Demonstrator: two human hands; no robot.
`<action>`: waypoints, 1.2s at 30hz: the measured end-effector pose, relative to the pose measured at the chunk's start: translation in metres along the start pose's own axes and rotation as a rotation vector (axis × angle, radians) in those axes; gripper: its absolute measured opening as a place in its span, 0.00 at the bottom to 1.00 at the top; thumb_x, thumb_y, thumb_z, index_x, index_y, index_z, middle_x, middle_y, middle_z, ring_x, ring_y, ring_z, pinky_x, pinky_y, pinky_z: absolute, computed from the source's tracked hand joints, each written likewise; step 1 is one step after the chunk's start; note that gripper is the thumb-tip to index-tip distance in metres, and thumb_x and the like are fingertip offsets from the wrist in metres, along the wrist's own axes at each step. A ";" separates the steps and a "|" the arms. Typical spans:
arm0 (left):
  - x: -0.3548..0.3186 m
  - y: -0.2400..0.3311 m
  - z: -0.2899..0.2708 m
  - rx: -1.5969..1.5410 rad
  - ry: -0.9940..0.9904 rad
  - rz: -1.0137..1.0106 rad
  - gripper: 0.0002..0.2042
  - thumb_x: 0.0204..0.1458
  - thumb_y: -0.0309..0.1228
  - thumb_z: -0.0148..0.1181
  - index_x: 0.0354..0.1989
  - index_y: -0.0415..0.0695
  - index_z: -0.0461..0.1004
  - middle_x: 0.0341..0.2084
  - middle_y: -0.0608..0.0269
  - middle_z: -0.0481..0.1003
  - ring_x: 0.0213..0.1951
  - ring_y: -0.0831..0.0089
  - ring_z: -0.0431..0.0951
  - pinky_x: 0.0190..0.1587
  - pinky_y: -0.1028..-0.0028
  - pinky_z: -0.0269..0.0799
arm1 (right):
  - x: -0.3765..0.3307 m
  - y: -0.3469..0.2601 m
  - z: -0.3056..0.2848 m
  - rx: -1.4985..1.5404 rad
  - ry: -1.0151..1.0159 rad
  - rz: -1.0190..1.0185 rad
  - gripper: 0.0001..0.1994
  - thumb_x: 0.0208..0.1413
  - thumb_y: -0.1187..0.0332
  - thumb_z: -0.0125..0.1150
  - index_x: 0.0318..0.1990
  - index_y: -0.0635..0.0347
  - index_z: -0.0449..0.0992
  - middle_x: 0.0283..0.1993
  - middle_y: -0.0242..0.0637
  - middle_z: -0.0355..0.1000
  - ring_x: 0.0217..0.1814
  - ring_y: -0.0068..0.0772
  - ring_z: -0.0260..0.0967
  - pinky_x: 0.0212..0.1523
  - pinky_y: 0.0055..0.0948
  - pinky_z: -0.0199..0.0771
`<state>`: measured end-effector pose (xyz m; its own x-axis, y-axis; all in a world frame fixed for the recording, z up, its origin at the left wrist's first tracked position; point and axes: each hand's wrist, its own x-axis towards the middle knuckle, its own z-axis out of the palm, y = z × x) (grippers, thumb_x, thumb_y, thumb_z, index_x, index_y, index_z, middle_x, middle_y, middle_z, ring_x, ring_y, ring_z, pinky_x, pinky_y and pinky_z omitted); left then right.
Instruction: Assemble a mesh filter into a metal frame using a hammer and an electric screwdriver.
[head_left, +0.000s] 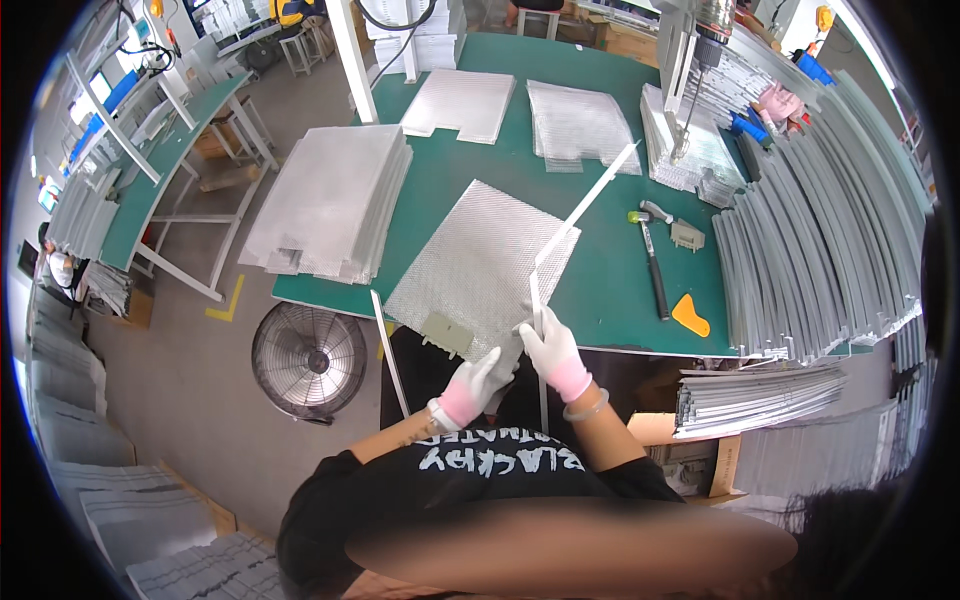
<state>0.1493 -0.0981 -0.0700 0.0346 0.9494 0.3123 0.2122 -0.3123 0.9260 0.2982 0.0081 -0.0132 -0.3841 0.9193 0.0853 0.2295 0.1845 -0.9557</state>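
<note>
1. As the right hand pinches a white strip over the mesh panel on the green table, twisting could bend it.
2. Left hand half-curled near panel's corner; grip unclear.

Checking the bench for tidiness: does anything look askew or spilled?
The silvery, roughly rectangular mesh sheet lies askew on the green tabletop, its near corner past the front edge by the white-gloved left hand, likely from handling. No spill shows.
</note>
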 end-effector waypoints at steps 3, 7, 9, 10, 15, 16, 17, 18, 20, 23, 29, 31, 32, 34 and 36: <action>0.039 0.016 0.011 -1.089 0.209 -0.497 0.17 0.69 0.38 0.44 0.55 0.37 0.69 0.47 0.59 0.75 0.49 0.69 0.75 0.52 0.69 0.72 | -0.023 0.001 0.004 0.035 0.136 -0.049 0.26 0.62 0.74 0.51 0.68 0.66 0.58 0.34 0.38 0.73 0.29 0.26 0.68 0.35 0.26 0.73; 0.096 0.009 0.011 -1.209 0.291 -0.409 0.16 0.67 0.37 0.49 0.54 0.38 0.71 0.47 0.60 0.75 0.47 0.70 0.77 0.52 0.68 0.74 | -0.036 0.025 0.003 0.250 0.178 -0.027 0.29 0.66 0.77 0.43 0.73 0.64 0.49 0.34 0.31 0.69 0.26 0.15 0.60 0.29 0.16 0.66; 0.123 -0.014 0.013 -1.321 0.219 -0.460 0.12 0.65 0.32 0.52 0.50 0.38 0.72 0.45 0.60 0.76 0.47 0.70 0.77 0.52 0.69 0.74 | -0.027 0.018 0.002 0.577 0.140 0.075 0.28 0.68 0.74 0.42 0.74 0.61 0.48 0.31 0.28 0.65 0.23 0.14 0.53 0.24 0.15 0.58; 0.130 -0.020 0.017 -1.323 0.215 -0.456 0.12 0.65 0.32 0.52 0.50 0.38 0.72 0.45 0.60 0.76 0.47 0.70 0.77 0.52 0.69 0.74 | -0.018 0.017 -0.002 0.574 0.141 0.070 0.28 0.68 0.74 0.42 0.74 0.61 0.48 0.31 0.28 0.65 0.23 0.14 0.53 0.24 0.15 0.58; 0.141 -0.032 0.033 -1.353 0.172 -0.423 0.10 0.64 0.29 0.52 0.45 0.35 0.74 0.42 0.57 0.77 0.46 0.69 0.77 0.52 0.70 0.73 | -0.002 0.022 -0.011 0.775 0.033 0.200 0.27 0.70 0.72 0.40 0.74 0.59 0.46 0.31 0.29 0.65 0.20 0.15 0.52 0.20 0.16 0.55; 0.141 -0.032 0.035 -1.323 0.196 -0.382 0.11 0.65 0.30 0.50 0.46 0.35 0.73 0.42 0.56 0.77 0.46 0.68 0.77 0.53 0.70 0.72 | -0.002 0.021 -0.011 0.824 0.026 0.226 0.27 0.70 0.72 0.40 0.75 0.59 0.46 0.31 0.29 0.65 0.20 0.15 0.52 0.20 0.16 0.55; 0.143 -0.029 0.037 -1.322 0.197 -0.381 0.11 0.65 0.30 0.50 0.46 0.35 0.73 0.42 0.56 0.77 0.46 0.68 0.77 0.53 0.70 0.72 | -0.002 0.019 -0.012 0.825 0.024 0.225 0.27 0.70 0.72 0.40 0.75 0.59 0.46 0.31 0.29 0.65 0.20 0.15 0.52 0.20 0.16 0.55; 0.144 -0.025 0.039 -1.292 0.242 -0.389 0.11 0.65 0.30 0.50 0.46 0.34 0.73 0.42 0.56 0.77 0.46 0.69 0.77 0.53 0.70 0.72 | -0.004 0.017 -0.013 0.857 0.032 0.235 0.28 0.69 0.72 0.41 0.74 0.60 0.46 0.31 0.29 0.65 0.20 0.15 0.52 0.20 0.15 0.55; 0.146 -0.026 0.039 -1.262 0.291 -0.397 0.10 0.65 0.29 0.50 0.46 0.34 0.73 0.42 0.56 0.76 0.46 0.69 0.76 0.53 0.70 0.72 | -0.005 0.012 -0.013 0.888 0.036 0.247 0.28 0.69 0.73 0.41 0.74 0.61 0.45 0.31 0.29 0.66 0.20 0.14 0.52 0.20 0.15 0.55; 0.150 -0.035 0.038 -1.281 0.307 -0.321 0.10 0.64 0.28 0.50 0.46 0.33 0.73 0.42 0.56 0.76 0.47 0.69 0.76 0.53 0.70 0.72 | -0.006 0.008 -0.011 0.669 0.056 0.246 0.29 0.67 0.74 0.43 0.74 0.63 0.45 0.30 0.29 0.66 0.20 0.14 0.53 0.20 0.15 0.56; 0.151 -0.036 0.041 -1.183 0.338 -0.350 0.10 0.64 0.28 0.51 0.45 0.32 0.73 0.40 0.57 0.77 0.44 0.69 0.77 0.50 0.72 0.73 | -0.010 0.010 -0.010 0.639 0.051 0.228 0.29 0.68 0.74 0.43 0.74 0.63 0.43 0.30 0.30 0.67 0.19 0.13 0.52 0.20 0.15 0.54; 0.148 -0.043 0.038 -0.653 0.231 -0.253 0.11 0.64 0.30 0.52 0.45 0.32 0.74 0.38 0.57 0.77 0.41 0.69 0.77 0.45 0.73 0.74 | -0.010 0.010 -0.010 0.632 0.047 0.227 0.29 0.68 0.74 0.43 0.74 0.63 0.44 0.30 0.30 0.67 0.19 0.13 0.52 0.20 0.15 0.54; 0.149 -0.038 0.039 -0.655 0.230 -0.252 0.11 0.64 0.30 0.52 0.45 0.32 0.74 0.38 0.57 0.77 0.41 0.69 0.77 0.45 0.73 0.74 | -0.009 0.010 -0.011 0.630 0.048 0.225 0.29 0.68 0.74 0.43 0.74 0.63 0.44 0.30 0.30 0.67 0.19 0.13 0.52 0.20 0.15 0.54; 0.149 -0.029 0.043 -1.147 0.372 -0.486 0.11 0.64 0.32 0.53 0.44 0.35 0.74 0.37 0.57 0.77 0.39 0.69 0.78 0.41 0.73 0.75 | -0.001 0.007 -0.015 0.646 0.046 0.215 0.29 0.66 0.76 0.43 0.74 0.64 0.47 0.29 0.29 0.67 0.19 0.13 0.53 0.20 0.14 0.56; 0.151 -0.026 0.040 -1.202 0.354 -0.492 0.11 0.64 0.33 0.54 0.43 0.36 0.74 0.36 0.57 0.77 0.38 0.69 0.78 0.40 0.73 0.75 | 0.008 0.008 -0.021 0.633 0.012 0.213 0.29 0.66 0.75 0.43 0.73 0.64 0.48 0.29 0.29 0.66 0.18 0.13 0.53 0.19 0.14 0.55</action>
<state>0.1879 0.0544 -0.0558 -0.0873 0.9680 -0.2352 -0.8585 0.0467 0.5106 0.3154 0.0245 -0.0141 -0.3773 0.9178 -0.1239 -0.2712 -0.2374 -0.9328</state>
